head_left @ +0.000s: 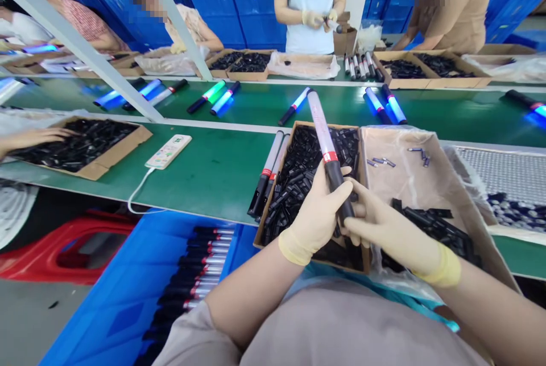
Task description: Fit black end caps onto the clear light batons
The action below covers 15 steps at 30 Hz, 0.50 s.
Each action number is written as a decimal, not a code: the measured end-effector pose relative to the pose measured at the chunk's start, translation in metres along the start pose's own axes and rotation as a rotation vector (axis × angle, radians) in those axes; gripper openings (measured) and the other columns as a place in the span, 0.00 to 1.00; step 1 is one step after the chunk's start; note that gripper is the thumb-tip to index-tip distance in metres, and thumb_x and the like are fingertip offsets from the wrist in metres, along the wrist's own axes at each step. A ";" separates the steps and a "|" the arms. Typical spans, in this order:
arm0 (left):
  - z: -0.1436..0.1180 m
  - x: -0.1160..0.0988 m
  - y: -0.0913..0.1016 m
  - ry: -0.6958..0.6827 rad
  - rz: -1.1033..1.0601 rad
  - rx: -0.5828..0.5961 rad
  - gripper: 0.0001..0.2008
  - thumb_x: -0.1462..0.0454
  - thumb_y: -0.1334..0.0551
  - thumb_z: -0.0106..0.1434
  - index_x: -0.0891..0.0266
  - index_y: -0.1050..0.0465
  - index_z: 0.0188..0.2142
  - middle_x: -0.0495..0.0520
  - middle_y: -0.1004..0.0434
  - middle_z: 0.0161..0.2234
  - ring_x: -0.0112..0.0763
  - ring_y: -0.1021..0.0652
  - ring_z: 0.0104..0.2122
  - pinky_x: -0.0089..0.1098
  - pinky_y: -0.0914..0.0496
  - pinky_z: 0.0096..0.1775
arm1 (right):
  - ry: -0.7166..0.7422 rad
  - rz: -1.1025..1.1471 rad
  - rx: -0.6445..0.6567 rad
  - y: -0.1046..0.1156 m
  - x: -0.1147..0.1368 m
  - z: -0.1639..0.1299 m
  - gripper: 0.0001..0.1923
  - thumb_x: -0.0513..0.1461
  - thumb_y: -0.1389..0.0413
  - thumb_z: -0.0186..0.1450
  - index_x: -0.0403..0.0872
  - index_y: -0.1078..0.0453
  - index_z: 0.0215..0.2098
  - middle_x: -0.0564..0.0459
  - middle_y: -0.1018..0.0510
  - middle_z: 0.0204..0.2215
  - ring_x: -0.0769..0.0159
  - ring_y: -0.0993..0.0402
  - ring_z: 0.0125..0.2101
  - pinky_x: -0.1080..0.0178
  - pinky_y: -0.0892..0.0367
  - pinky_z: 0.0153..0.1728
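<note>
Gripping a light stick (325, 149), both hands (318, 215) hover over a cardboard box (268, 206) of black caps (298, 169).

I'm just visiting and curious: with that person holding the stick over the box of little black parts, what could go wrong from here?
The light stick is gripped only at its dark handle by the left hand and right hand; its long tube could tip or slip into the box of black parts. Two sticks lie close to the table edge, above the blue crate, and an elbow might nudge them off.
</note>
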State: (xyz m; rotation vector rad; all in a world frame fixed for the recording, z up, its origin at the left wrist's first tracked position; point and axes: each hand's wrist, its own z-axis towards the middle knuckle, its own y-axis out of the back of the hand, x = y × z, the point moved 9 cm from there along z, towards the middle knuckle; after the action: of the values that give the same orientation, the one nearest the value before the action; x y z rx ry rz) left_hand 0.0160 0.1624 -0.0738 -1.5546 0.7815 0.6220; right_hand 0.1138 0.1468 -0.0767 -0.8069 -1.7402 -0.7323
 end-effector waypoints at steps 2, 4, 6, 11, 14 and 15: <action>0.000 -0.015 0.013 -0.042 0.090 0.015 0.30 0.57 0.30 0.63 0.51 0.33 0.62 0.57 0.32 0.65 0.41 0.30 0.63 0.41 0.35 0.62 | -0.015 0.210 0.053 0.016 0.004 0.030 0.35 0.45 0.43 0.66 0.50 0.44 0.69 0.52 0.23 0.33 0.69 0.29 0.27 0.67 0.32 0.26; -0.005 -0.040 0.037 -0.119 0.203 -0.034 0.27 0.53 0.31 0.64 0.51 0.30 0.62 0.57 0.34 0.68 0.42 0.35 0.67 0.42 0.40 0.65 | -0.010 0.186 -0.057 0.056 0.011 0.066 0.24 0.44 0.46 0.68 0.49 0.34 0.61 0.50 0.22 0.35 0.70 0.29 0.29 0.68 0.31 0.29; -0.016 -0.067 0.070 -0.197 0.319 -0.150 0.22 0.53 0.32 0.65 0.53 0.25 0.57 0.57 0.30 0.65 0.43 0.34 0.67 0.43 0.40 0.66 | -0.038 -0.010 -0.231 0.105 0.018 0.105 0.15 0.41 0.49 0.70 0.47 0.30 0.54 0.49 0.22 0.35 0.71 0.29 0.29 0.67 0.30 0.30; -0.061 -0.103 0.161 -0.193 0.560 -0.537 0.19 0.53 0.32 0.64 0.57 0.21 0.51 0.58 0.21 0.56 0.45 0.27 0.61 0.40 0.36 0.62 | -0.200 -0.462 -0.481 0.200 0.035 0.199 0.12 0.42 0.46 0.73 0.40 0.28 0.44 0.49 0.22 0.36 0.71 0.26 0.31 0.64 0.27 0.36; -0.084 -0.103 0.192 -0.128 0.612 -0.686 0.19 0.53 0.33 0.64 0.58 0.21 0.50 0.58 0.20 0.55 0.44 0.26 0.61 0.38 0.33 0.60 | -0.273 -0.761 -0.583 0.234 0.041 0.236 0.16 0.46 0.42 0.71 0.41 0.27 0.47 0.49 0.22 0.43 0.65 0.23 0.42 0.56 0.26 0.46; -0.088 -0.103 0.196 -0.112 0.631 -0.703 0.19 0.53 0.34 0.64 0.58 0.21 0.51 0.57 0.20 0.55 0.44 0.26 0.60 0.37 0.32 0.59 | -0.266 -0.854 -0.603 0.240 0.042 0.244 0.16 0.46 0.42 0.71 0.42 0.27 0.49 0.47 0.22 0.46 0.63 0.24 0.45 0.53 0.27 0.49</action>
State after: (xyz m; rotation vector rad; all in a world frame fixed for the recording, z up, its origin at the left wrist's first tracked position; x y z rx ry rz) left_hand -0.2048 0.0797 -0.1064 -1.8666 1.0388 1.5620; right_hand 0.1634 0.4881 -0.0813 -0.5257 -2.1391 -1.8515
